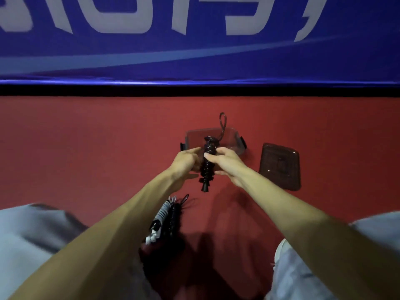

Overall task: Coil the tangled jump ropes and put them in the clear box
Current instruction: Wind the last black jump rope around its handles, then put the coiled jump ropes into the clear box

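A black jump rope (207, 163), wound into a tight upright bundle, hangs in the air just in front of the clear box (232, 137) on the red floor. A loose loop of it sticks up above the box. My left hand (187, 159) grips the bundle from the left. From the right, my right hand (227, 162) pinches it with thumb and fingers. Two more coiled ropes, one white-and-black (161, 215) and one black (173, 217), lie on the floor near my left forearm.
The box's dark lid (280, 166) lies on the floor to the right of the box. A blue banner (194, 40) with white letters runs along the wall behind. My knees in grey fabric (32, 230) frame the near floor on both sides.
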A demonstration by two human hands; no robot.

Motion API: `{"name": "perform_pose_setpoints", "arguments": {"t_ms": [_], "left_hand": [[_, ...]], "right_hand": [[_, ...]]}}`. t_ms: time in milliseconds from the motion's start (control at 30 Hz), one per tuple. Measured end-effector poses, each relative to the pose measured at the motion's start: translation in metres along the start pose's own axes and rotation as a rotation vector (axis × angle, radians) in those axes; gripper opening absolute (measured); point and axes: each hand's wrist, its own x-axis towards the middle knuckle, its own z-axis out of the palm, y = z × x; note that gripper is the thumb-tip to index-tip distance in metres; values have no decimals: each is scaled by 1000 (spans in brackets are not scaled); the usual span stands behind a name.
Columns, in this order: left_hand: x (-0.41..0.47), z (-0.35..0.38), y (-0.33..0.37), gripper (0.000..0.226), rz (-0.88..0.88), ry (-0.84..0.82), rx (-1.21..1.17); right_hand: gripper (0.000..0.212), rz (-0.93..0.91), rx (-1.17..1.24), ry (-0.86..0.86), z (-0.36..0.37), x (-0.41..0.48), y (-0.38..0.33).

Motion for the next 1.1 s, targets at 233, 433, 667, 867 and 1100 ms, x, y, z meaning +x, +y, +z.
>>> {"name": "perform_pose_setpoints", "arguments": {"t_ms": [233,433,667,867,1100], "left_hand": [[38,-41,-60,33,-145,63,71],[71,-75,-151,34,-343,175,938],[72,-80,-216,69,-339,152,1215],[86,-87,-193,36,-433,237,686],[111,-72,-118,8,-212,201,-45]], "right_hand": [[24,127,7,-144,21,51,50],[43,183,-55,-133,47,75,90],[40,218,-60,-142,52,91,115],[35,174,-11,-132,42,97,101],[22,74,11,-139,19,121,67]]}}
